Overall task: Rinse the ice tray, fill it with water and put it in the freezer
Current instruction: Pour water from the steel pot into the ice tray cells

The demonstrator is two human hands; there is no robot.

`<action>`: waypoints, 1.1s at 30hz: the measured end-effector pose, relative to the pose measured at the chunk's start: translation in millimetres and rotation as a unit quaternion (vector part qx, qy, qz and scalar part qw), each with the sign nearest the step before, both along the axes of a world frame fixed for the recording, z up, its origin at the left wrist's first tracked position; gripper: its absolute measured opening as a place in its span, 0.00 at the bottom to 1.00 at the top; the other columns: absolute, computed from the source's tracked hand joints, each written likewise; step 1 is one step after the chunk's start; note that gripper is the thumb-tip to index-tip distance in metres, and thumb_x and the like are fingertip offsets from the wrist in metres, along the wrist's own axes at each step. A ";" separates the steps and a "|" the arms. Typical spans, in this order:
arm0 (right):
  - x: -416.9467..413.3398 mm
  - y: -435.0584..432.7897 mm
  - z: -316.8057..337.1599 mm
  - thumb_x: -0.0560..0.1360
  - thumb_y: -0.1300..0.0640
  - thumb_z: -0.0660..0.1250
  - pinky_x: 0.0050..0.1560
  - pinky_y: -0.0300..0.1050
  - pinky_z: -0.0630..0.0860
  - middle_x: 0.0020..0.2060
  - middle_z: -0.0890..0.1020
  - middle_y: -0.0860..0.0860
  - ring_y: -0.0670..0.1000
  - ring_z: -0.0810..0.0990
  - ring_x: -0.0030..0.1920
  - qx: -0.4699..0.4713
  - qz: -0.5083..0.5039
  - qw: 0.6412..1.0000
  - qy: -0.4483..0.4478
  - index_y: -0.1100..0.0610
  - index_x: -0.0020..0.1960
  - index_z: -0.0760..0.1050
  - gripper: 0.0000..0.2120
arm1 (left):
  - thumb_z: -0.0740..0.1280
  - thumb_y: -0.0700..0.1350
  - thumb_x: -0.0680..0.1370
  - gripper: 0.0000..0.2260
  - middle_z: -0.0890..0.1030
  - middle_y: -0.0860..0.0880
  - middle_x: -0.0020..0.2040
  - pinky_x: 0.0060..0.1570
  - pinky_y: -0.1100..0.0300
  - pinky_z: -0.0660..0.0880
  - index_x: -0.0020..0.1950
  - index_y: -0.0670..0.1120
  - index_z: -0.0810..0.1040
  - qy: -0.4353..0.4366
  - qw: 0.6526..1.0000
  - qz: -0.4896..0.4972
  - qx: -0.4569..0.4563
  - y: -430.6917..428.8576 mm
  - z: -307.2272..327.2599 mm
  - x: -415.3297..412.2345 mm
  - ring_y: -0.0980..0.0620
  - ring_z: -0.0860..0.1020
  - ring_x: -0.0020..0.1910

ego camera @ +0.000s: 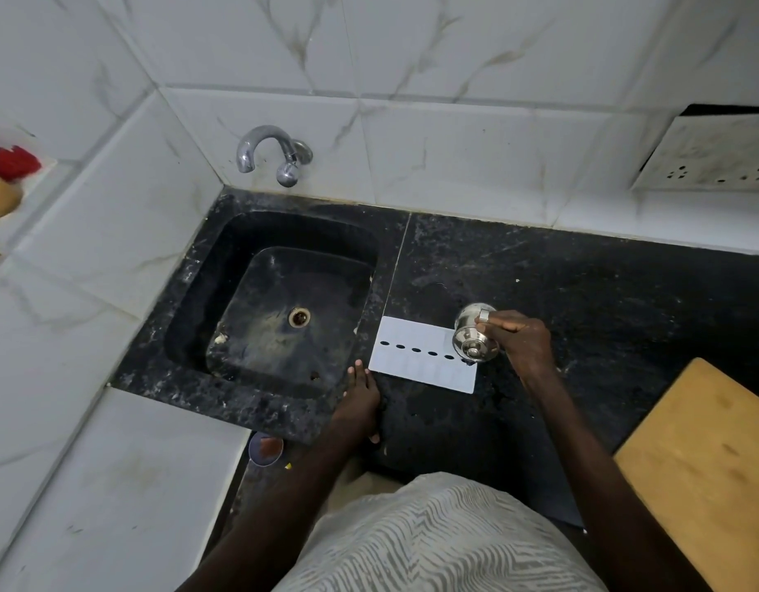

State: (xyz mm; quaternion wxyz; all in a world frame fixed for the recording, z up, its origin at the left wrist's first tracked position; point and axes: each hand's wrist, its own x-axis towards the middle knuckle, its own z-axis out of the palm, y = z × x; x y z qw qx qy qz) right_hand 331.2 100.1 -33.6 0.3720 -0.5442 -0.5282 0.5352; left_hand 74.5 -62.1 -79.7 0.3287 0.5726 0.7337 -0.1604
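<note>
A white ice tray lies flat on the black stone counter, just right of the sink. Its surface shows a row of dark oval holes. My right hand grips a small steel cup, tilted on its side over the tray's right end with its base facing me. My left hand rests with straight fingers on the counter at the sink's front right corner, just left of the tray and apart from it. A chrome tap sticks out of the wall above the sink; no water runs from it.
The sink basin is dark, with a round drain and a few scraps. A wooden board covers the counter's front right. A wall socket plate sits at the upper right. Red and yellow items lie on a ledge at far left.
</note>
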 end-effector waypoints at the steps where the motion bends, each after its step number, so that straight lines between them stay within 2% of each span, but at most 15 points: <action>1: -0.1 0.3 -0.4 0.69 0.66 0.80 0.55 0.54 0.82 0.45 0.88 0.48 0.52 0.86 0.49 0.005 0.001 1.000 -0.003 0.52 0.47 0.88 0.11 | 0.83 0.41 0.67 0.62 0.33 0.34 0.81 0.79 0.39 0.59 0.81 0.32 0.38 -0.001 1.000 0.002 0.000 0.3 -0.2 0.2 0.34 0.38 0.82; 7: 0.8 -1.1 -2.5 0.69 0.66 0.79 0.55 0.53 0.82 0.46 0.88 0.48 0.52 0.86 0.49 0.013 0.002 1.000 -0.008 0.51 0.46 0.88 0.12 | 0.82 0.39 0.68 0.61 0.32 0.35 0.81 0.78 0.38 0.59 0.81 0.33 0.37 -0.001 1.000 0.005 -0.001 0.3 -0.2 0.1 0.35 0.37 0.82; 13: 0.3 -2.4 1.2 0.69 0.68 0.79 0.57 0.55 0.82 0.45 0.87 0.48 0.51 0.86 0.49 0.020 0.002 1.000 -0.008 0.55 0.48 0.88 0.11 | 0.84 0.40 0.66 0.63 0.32 0.34 0.81 0.78 0.38 0.60 0.81 0.33 0.36 -0.003 1.000 0.005 -0.003 2.3 -3.2 -1.0 0.34 0.36 0.81; 17: -0.2 -2.2 3.3 0.69 0.68 0.79 0.58 0.54 0.81 0.44 0.87 0.45 0.50 0.85 0.49 0.024 0.004 1.000 -0.010 0.50 0.45 0.87 0.13 | 0.84 0.40 0.65 0.63 0.32 0.34 0.81 0.78 0.38 0.59 0.81 0.33 0.37 -0.005 1.000 0.005 -0.003 1.8 -3.3 -2.0 0.34 0.37 0.81; 21: 0.9 -2.6 4.0 0.69 0.68 0.79 0.58 0.55 0.82 0.44 0.87 0.44 0.50 0.86 0.48 0.022 0.001 1.000 -0.013 0.52 0.47 0.87 0.13 | 0.84 0.41 0.66 0.63 0.33 0.34 0.81 0.79 0.39 0.59 0.81 0.33 0.37 -0.008 1.000 0.002 -0.001 1.3 -1.6 -2.2 0.34 0.36 0.81; 28: -1.0 0.2 3.2 0.68 0.67 0.79 0.55 0.54 0.82 0.43 0.87 0.45 0.50 0.85 0.47 0.024 -0.001 0.999 -0.021 0.50 0.45 0.87 0.13 | 0.83 0.40 0.66 0.62 0.33 0.34 0.81 0.79 0.39 0.59 0.81 0.33 0.37 -0.010 1.000 0.002 0.006 0.4 -2.6 -2.5 0.34 0.37 0.82; 33: -5.5 4.9 3.0 0.68 0.65 0.80 0.52 0.53 0.83 0.45 0.87 0.50 0.53 0.86 0.47 0.010 -0.007 0.999 -0.030 0.58 0.48 0.88 0.09 | 0.84 0.41 0.66 0.63 0.32 0.34 0.81 0.79 0.39 0.58 0.81 0.33 0.36 -0.012 1.000 0.008 0.006 0.6 -3.9 -2.4 0.34 0.37 0.82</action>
